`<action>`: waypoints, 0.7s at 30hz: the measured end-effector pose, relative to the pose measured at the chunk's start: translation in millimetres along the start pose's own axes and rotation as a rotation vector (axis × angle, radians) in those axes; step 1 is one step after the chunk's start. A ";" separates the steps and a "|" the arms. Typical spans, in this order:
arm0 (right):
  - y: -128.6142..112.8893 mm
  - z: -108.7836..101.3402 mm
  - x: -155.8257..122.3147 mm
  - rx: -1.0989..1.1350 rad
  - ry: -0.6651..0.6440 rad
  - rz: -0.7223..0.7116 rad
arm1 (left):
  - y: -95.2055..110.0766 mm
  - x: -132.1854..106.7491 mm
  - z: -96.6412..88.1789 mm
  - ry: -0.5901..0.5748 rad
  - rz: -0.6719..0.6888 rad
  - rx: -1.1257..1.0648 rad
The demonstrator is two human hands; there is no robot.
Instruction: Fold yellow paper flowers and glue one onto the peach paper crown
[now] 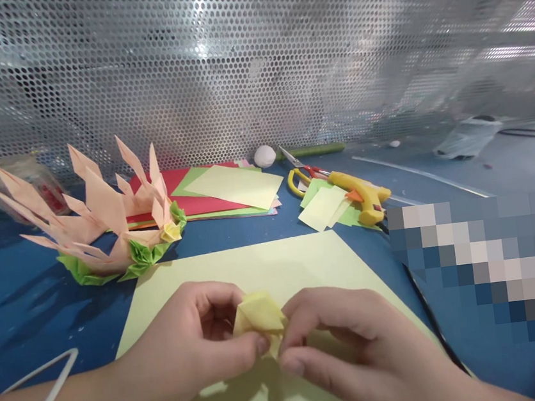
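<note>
Over the yellow sheet (pixel 275 264), both hands (pixel 269 348) pinch a half-hidden folded paper (pixel 258 312).

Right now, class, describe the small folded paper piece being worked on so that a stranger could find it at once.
Start at the large pale yellow paper sheet lying on the blue table. Above its near part, the left hand and right hand pinch a small folded yellow paper piece. Unlike the flat sheets around it, it is creased and lifted.

Small folded yellow paper piece (pixel 259 315), crumpled, pinched
</note>
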State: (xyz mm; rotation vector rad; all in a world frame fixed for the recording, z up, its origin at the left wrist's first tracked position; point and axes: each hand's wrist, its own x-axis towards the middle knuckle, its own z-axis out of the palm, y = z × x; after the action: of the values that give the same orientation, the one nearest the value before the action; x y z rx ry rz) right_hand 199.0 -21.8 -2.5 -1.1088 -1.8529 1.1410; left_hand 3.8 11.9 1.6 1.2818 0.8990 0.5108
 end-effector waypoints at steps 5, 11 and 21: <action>2.6 5.7 0.0 0.220 0.054 0.107 | -1.1 1.3 1.6 0.048 0.012 0.060; 3.9 7.1 4.8 0.295 0.012 0.197 | -1.1 1.0 0.9 0.067 0.004 0.081; 5.8 7.3 3.0 0.310 0.062 0.211 | 0.0 -0.3 -1.5 0.050 -0.025 0.044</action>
State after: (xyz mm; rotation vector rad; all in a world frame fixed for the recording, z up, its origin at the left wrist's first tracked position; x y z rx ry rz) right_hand 193.2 -20.0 -10.2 -1.1616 -1.4746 1.4401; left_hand 2.5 12.6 1.7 1.3002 0.9720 0.5079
